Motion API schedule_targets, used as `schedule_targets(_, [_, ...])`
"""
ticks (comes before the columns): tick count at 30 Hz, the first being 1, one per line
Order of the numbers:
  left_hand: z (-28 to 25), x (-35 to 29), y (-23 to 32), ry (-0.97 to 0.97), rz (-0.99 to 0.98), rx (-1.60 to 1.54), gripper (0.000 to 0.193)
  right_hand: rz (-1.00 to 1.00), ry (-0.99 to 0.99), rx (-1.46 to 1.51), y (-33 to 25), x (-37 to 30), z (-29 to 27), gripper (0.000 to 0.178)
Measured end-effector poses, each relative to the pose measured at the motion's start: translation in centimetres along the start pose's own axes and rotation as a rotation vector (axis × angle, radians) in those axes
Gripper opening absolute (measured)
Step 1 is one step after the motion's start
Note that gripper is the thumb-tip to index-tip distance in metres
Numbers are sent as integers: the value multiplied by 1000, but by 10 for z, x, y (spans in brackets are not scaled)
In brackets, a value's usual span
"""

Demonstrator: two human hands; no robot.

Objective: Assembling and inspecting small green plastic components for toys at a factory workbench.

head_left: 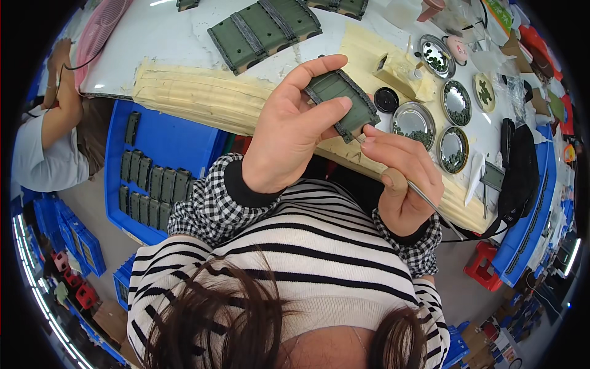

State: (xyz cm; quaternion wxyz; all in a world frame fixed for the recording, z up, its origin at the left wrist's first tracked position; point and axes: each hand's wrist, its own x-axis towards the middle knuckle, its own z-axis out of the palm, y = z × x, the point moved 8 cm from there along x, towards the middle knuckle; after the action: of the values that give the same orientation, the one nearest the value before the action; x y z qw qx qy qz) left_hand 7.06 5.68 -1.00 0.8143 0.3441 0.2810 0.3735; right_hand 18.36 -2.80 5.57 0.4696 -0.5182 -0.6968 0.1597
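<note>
My left hand (286,126) grips a dark green rectangular moulded plastic piece (338,95), thumb on its face and index finger along its far edge. Dark ribbed strips run along the short sides of this piece. In my right hand (409,172) is a slim metal tool (424,195), whose front end meets the lower corner of the green piece; its exact tip is too small to make out. Fingertips of the right hand also touch that corner. A tan cover wraps the right thumb. Close to the right hand stands a round metal dish (396,126) of small dark green bits.
Larger green moulded panels (264,34) lie at the table's far side. More dishes (456,101) of small parts, a black round lid (386,99) and a tape-wrapped block (402,77) stand right. A blue tray (166,126) at left holds several similar green pieces. Another person's arm (61,117) shows far left.
</note>
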Motion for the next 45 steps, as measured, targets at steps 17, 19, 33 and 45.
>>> schedule_targets(17, [9, 2, 15, -261, -161, -37, 56, 58, 257, 333, 16, -16, -29, 30])
schedule_targets(19, [10, 3, 21, -341, -178, 17, 59, 83, 238, 207, 16, -9, -34, 23])
schedule_targets(33, [4, -18, -24, -410, -569, 51, 76, -28, 40, -93, -1, 28, -16, 36])
schedule_targets(45, [3, -22, -32, -374, -642, 73, 79, 5, 115, -74, 5, 21, -14, 29])
